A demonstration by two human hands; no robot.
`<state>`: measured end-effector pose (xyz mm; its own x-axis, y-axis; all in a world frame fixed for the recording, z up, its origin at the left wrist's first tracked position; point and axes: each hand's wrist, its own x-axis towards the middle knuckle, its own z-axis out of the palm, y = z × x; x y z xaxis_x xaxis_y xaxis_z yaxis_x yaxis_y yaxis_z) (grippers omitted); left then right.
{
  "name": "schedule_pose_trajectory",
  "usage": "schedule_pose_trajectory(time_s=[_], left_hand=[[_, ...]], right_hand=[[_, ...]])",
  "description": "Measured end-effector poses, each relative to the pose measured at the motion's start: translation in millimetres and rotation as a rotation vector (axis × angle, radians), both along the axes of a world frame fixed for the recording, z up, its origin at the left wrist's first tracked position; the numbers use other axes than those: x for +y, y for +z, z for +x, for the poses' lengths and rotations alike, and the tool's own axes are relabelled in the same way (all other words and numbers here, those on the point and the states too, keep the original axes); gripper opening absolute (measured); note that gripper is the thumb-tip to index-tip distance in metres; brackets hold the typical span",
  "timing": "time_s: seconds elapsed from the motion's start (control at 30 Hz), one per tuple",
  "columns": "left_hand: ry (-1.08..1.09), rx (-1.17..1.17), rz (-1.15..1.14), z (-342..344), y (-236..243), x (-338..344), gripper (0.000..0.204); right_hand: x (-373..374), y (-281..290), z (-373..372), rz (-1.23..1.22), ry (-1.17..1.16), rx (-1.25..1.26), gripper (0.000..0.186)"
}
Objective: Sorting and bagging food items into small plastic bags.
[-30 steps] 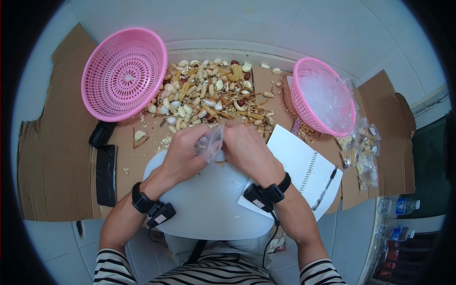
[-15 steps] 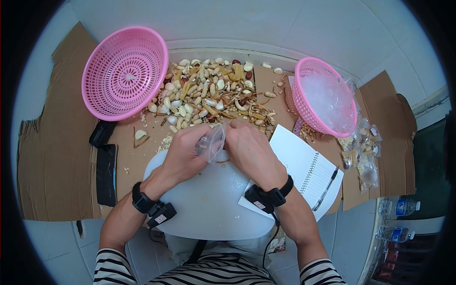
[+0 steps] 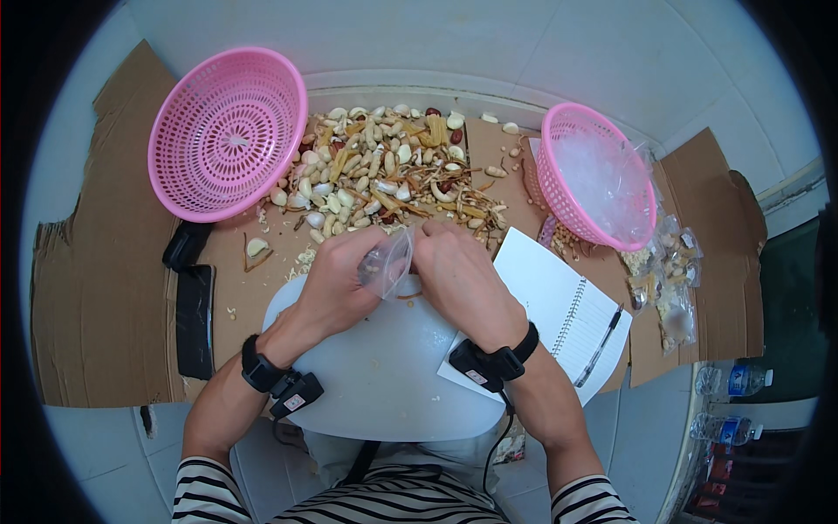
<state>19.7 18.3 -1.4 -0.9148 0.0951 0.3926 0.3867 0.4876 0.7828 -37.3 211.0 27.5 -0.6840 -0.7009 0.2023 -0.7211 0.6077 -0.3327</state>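
In the head view, a small clear plastic bag is held between the two hands, just above the far edge of a round white board and just short of the pile of mixed nuts and dried pieces. The left hand is curled closed, its fingers pinched on the bag's left side. The right hand is likewise closed, its fingertips gripping the bag's upper right edge (the mouth of the bag cannot be made out). The pile is spread on flattened cardboard. An empty pink basket is seen at far left, and a second pink basket, holding clear bags, at right. A spiral notebook with a pen lies beside the right wrist.
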Motion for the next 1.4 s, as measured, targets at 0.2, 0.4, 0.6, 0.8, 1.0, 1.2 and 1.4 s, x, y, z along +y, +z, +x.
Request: schedule_pose_trajectory(time_s=[0.2,0.4,0.6,0.8,1.0,1.2,1.4], left_hand=[[0.001,-0.007,0.001,1.0,1.1,0.4,0.018],[-0.018,-0.006,-0.004,2.5,1.3,1.8,0.017],[-0.019,-0.010,-0.013,2.8,1.1,3.6,0.015],[-0.027,-0.022,-0.002,2.7,2.7,4.3,0.015],[-0.022,-0.024,-0.010,3.0,1.4,1.1,0.015],[-0.017,-0.040,0.035,3.7,2.3,0.8,0.017],[-0.024,0.006,0.062,0.7,-2.3,1.5,0.015]], right_hand=[[-1.0,2.3,0.9,0.033,0.009,-0.022,0.014],[-1.4,3.4,2.3,0.006,-0.011,-0.043,0.017],[-0.3,0.7,0.6,-0.085,0.022,-0.072,0.018],[0.3,0.5,-1.5,-0.082,0.030,-0.077,0.019],[-0.7,5.7,-6.5,-0.180,-0.066,-0.021,0.014],[0.8,32.3,-8.2,-0.919,-0.204,-0.200,0.009],[2.1,35.8,-4.9,-0.802,0.131,-0.121,0.015]])
